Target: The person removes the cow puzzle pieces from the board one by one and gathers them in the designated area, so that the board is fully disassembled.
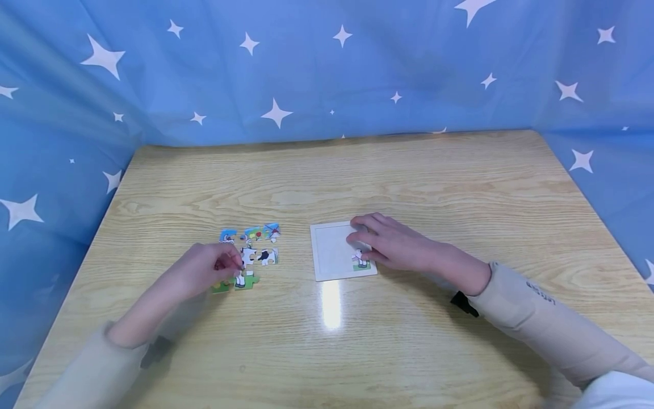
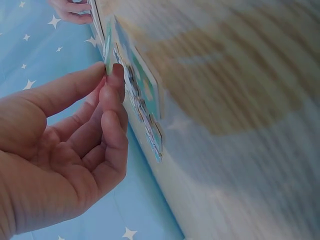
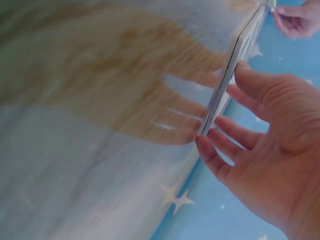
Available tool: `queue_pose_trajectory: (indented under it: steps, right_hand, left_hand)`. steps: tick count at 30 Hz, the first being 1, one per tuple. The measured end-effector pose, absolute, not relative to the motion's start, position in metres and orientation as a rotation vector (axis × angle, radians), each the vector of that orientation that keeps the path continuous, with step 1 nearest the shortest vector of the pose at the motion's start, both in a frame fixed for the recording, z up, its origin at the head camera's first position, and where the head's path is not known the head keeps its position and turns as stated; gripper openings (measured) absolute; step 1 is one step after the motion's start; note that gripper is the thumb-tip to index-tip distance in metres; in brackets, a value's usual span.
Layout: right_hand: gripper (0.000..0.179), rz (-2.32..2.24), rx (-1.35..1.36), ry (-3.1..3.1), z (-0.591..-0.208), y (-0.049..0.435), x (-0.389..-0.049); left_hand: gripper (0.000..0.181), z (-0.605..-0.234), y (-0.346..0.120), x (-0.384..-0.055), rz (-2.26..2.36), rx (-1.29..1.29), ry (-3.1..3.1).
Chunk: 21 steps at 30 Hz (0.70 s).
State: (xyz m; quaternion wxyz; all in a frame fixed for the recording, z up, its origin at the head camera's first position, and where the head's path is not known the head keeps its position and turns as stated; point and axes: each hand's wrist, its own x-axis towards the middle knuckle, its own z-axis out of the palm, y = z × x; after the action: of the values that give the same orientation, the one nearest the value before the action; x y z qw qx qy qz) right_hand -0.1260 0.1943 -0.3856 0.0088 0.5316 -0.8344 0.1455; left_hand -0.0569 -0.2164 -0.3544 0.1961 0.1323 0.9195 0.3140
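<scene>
My left hand (image 1: 201,270) is over the loose puzzle pieces at the left of the table. Its thumb and forefinger pinch a thin green-edged puzzle piece (image 2: 108,54). Beneath and beyond it lie several more pieces, among them a black-and-white one (image 1: 267,257) and a blue one with a red mark (image 1: 272,230). My right hand (image 1: 393,243) rests on the right side of a square white puzzle tray (image 1: 327,250), fingers spread and touching its edge. One piece with green and white on it (image 1: 361,264) sits in the tray's near right corner, partly beneath that hand.
The wooden table (image 1: 419,346) is backed by a blue curtain (image 1: 317,68) with white stars, which also hangs along both sides. A bright light reflection lies on the wood in front of the tray. Dark straps show under both wrists.
</scene>
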Motion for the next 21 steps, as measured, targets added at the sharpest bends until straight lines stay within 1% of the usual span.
queue_pose_trajectory:
  steps: [15, 21]
  right_hand:
    - [0.037, 0.458, 1.667, -2.593, -0.3874, 0.1952, -0.1273]
    - [0.036, 0.462, 1.667, -2.612, -0.3848, 0.1952, -0.1262]
  left_hand:
    - [0.017, -0.3545, -0.2135, -0.0595, 0.774, 0.331, 2.630]
    - [0.014, -0.3528, -0.2126, -0.0598, 0.719, 0.326, 2.656]
